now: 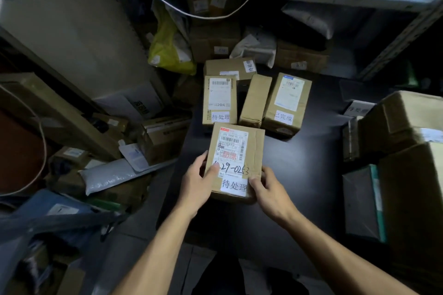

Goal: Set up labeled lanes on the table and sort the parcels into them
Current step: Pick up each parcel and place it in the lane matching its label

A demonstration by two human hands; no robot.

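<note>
A brown cardboard parcel (236, 151) with a shipping label, handwritten numbers and a white tag reading 待处理 sits over the dark table (299, 175). My left hand (196, 184) grips its left edge, thumb on top. My right hand (268, 191) holds its lower right corner, thumb on the tag. Behind it lie three parcels side by side: one tagged 待处理 (219, 100), a plain one (255, 100), and one tagged 已完成 (286, 103). A further tagged parcel (227, 67) lies behind those.
Large cardboard boxes (402, 141) and a green-edged packet (364, 203) crowd the table's right side. Loose boxes, a grey mailer (112, 175) and a yellow bag (167, 48) are heaped on the left. Shelving with parcels stands behind; a white cable (191, 13) hangs across.
</note>
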